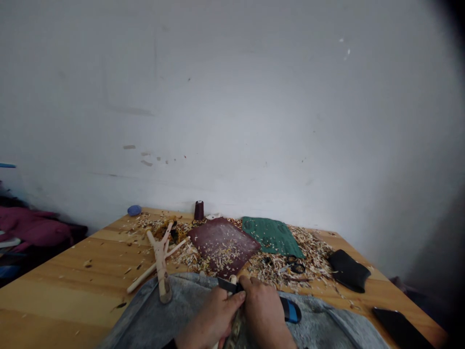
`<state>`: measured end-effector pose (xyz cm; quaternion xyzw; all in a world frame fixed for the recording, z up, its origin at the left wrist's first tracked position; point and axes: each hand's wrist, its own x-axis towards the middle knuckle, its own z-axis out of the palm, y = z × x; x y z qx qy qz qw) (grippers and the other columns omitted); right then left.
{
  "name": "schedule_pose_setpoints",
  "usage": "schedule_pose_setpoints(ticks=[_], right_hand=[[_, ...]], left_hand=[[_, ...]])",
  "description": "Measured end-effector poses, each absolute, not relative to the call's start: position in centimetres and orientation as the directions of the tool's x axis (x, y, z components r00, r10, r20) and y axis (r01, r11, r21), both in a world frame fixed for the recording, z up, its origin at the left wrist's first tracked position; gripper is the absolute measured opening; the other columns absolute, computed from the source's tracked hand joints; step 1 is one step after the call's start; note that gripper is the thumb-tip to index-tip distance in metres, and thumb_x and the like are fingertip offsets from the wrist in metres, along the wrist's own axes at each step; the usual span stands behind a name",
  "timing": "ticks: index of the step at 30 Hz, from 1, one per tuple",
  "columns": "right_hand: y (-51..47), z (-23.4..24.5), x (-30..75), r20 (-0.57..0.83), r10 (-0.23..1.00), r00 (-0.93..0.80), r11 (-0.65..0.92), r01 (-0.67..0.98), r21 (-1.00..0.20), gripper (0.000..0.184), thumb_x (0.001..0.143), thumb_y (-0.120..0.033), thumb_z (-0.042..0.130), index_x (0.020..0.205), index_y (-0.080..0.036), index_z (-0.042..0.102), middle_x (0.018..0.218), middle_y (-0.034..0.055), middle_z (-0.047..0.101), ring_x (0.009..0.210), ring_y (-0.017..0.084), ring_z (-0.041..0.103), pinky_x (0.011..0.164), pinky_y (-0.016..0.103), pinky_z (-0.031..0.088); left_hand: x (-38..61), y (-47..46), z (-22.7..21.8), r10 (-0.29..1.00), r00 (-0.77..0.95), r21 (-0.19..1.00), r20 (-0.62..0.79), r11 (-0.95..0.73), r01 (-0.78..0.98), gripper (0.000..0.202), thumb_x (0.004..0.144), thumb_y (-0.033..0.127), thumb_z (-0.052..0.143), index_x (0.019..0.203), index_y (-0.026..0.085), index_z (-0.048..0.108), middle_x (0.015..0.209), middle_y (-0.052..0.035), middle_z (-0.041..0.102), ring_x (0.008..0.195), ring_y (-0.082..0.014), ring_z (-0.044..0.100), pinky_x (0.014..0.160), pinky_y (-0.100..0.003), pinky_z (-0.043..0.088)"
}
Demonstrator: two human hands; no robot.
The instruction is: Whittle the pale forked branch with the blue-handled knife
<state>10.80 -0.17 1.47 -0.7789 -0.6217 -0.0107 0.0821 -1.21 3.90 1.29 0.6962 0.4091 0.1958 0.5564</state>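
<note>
My right hand [263, 315] is shut around a carving knife [289, 310], whose blue and black handle sticks out to the right of my fist. The knife's dark blade [227, 285] crosses a pale wooden stick [232, 279]. My left hand [213, 320] grips that stick, which is partly hidden by my fingers. Both hands are close together above a grey fleece lap cloth [312, 310]. A forked, peeled branch [160, 257] lies on the table's near edge, left of my hands.
Wood shavings cover a pine table [65, 286]. On it are a maroon leather pad [223, 245], a green pad [272, 236], a dark thread spool [198, 210], scissors [292, 265], a black sheath [348, 270], and a phone [399, 329]. A white wall stands behind.
</note>
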Motion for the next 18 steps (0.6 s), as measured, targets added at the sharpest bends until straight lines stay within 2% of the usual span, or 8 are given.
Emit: schedule_pose_setpoints(ticks=[5, 10, 15, 18], right_hand=[[-0.21, 1.76, 10.53, 0.133, 0.961, 0.241, -0.233, 0.970, -0.073, 0.033, 0.084, -0.004, 0.042, 0.102, -0.022, 0.062, 0.091, 0.0084, 0.068, 0.083, 0.022, 0.067, 0.068, 0.028, 0.045], [-0.20, 1.59, 10.52, 0.156, 0.954, 0.258, -0.254, 0.966, -0.044, 0.033, 0.084, -0.003, 0.042, 0.104, -0.021, 0.061, 0.092, 0.0089, 0.068, 0.085, 0.021, 0.066, 0.070, 0.026, 0.044], [-0.18, 1.57, 10.57, 0.140, 0.943, 0.300, -0.290, 0.953, -0.092, 0.035, 0.088, -0.006, 0.038, 0.108, -0.025, 0.060, 0.091, 0.0076, 0.068, 0.079, 0.022, 0.068, 0.062, 0.027, 0.044], [-0.26, 1.69, 10.64, 0.140, 0.947, 0.290, -0.273, 0.953, -0.133, 0.035, 0.088, -0.007, 0.038, 0.109, -0.024, 0.060, 0.090, 0.0073, 0.069, 0.077, 0.020, 0.069, 0.061, 0.025, 0.043]], left_hand=[[-1.31, 3.26, 2.41, 0.802, 0.571, 0.947, -0.177, -0.019, 0.320, 0.026, 0.085, 0.048, 0.047, 0.084, 0.022, 0.052, 0.039, 0.0116, 0.033, 0.031, -0.0085, 0.028, 0.041, -0.023, 0.019], [-1.23, 3.37, 2.13, 0.787, 0.580, 0.941, -0.211, 0.003, 0.337, 0.028, 0.086, 0.049, 0.045, 0.083, 0.022, 0.050, 0.039, 0.0115, 0.030, 0.032, -0.0099, 0.029, 0.038, -0.023, 0.020], [-0.94, 3.54, 1.70, 0.790, 0.539, 0.934, -0.292, 0.114, 0.339, 0.034, 0.086, 0.057, 0.042, 0.075, 0.024, 0.042, 0.040, 0.0119, 0.029, 0.031, -0.0085, 0.025, 0.037, -0.022, 0.019], [-0.95, 3.55, 1.90, 0.796, 0.531, 0.942, -0.293, 0.143, 0.304, 0.033, 0.086, 0.055, 0.046, 0.073, 0.024, 0.044, 0.040, 0.0113, 0.030, 0.032, -0.0087, 0.027, 0.038, -0.023, 0.019]])
